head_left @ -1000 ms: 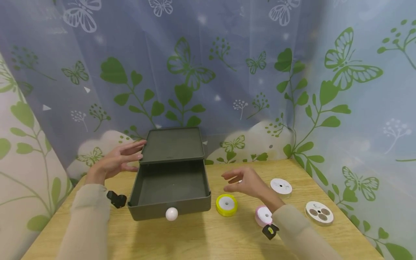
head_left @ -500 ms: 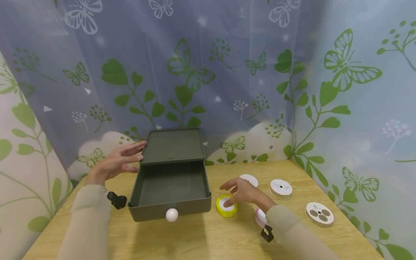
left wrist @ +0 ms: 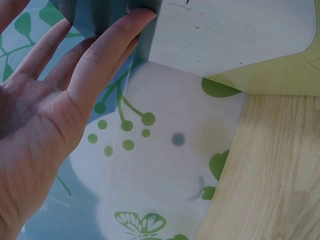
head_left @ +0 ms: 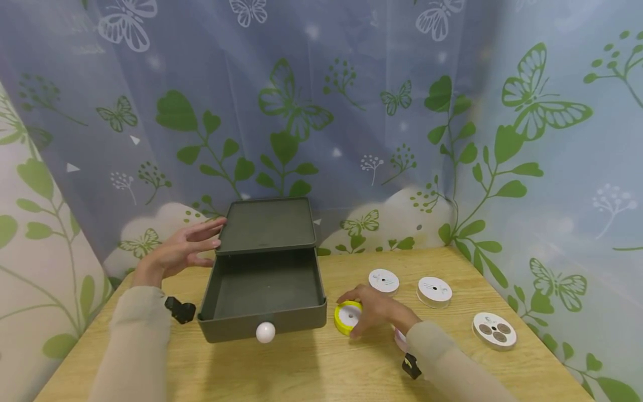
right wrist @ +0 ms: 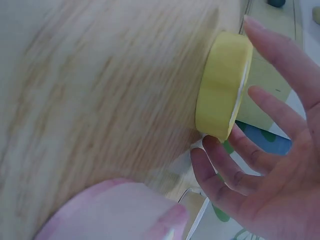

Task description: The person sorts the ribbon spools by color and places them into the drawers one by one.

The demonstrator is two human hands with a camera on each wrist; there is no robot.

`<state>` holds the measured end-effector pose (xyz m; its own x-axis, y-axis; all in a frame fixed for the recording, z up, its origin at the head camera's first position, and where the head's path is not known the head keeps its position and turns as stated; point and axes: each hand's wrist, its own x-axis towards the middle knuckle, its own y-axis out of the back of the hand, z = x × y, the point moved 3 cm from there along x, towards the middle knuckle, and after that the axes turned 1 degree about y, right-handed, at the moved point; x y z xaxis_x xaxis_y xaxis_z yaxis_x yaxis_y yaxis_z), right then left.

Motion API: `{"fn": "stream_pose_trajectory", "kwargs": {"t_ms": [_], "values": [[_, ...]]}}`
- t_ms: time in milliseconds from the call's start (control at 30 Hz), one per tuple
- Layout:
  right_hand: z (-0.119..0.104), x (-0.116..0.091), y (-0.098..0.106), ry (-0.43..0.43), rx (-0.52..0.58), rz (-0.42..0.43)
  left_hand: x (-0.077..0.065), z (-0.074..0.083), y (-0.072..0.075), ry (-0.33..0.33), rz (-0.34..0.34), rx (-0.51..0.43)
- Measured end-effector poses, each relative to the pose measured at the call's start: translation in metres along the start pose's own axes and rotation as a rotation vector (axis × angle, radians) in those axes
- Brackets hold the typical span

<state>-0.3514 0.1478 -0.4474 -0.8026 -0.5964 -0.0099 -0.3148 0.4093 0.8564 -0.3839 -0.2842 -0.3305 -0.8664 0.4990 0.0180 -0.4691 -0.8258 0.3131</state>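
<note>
My right hand (head_left: pixel 375 308) reaches over a spool of yellow ribbon (head_left: pixel 344 316) on the table, fingers at its far rim and thumb at its near rim. In the right wrist view, the yellow spool (right wrist: pixel 222 85) sits between thumb and fingertips, its flat face toward the palm. My left hand (head_left: pixel 176 251) is spread beside a dark grey box (head_left: pixel 268 223), fingers fairly straight and fingertips at its upper left edge. The box's drawer (head_left: pixel 228 328) is pulled out, with a round white knob (head_left: pixel 265 333) on its front.
Behind the right hand lie two white-faced spools (head_left: pixel 384 281). Farther right is a spool with brown openings (head_left: pixel 494 329). A pink spool (head_left: pixel 399 340) is partly hidden under the right wrist. A patterned curtain (head_left: pixel 351 139) hangs behind the wooden table (head_left: pixel 351 374).
My right hand has come down and toward the near side, from above the yellow spool to around its rim. A white spool behind it is uncovered. The left hand stays by the box.
</note>
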Motion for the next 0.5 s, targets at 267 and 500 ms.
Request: {"fn": "stream_pose_trajectory", "kwargs": {"t_ms": [267, 500], "values": [[0.0024, 0.0032, -0.0045, -0.012, -0.042, 0.02, -0.0004, -0.0014, 0.0004, 0.0, 0.001, -0.006], [-0.0002, -0.0017, 0.0046, 0.01, -0.035, 0.026, 0.0, -0.0007, 0.0001, -0.001, -0.002, -0.006]]}}
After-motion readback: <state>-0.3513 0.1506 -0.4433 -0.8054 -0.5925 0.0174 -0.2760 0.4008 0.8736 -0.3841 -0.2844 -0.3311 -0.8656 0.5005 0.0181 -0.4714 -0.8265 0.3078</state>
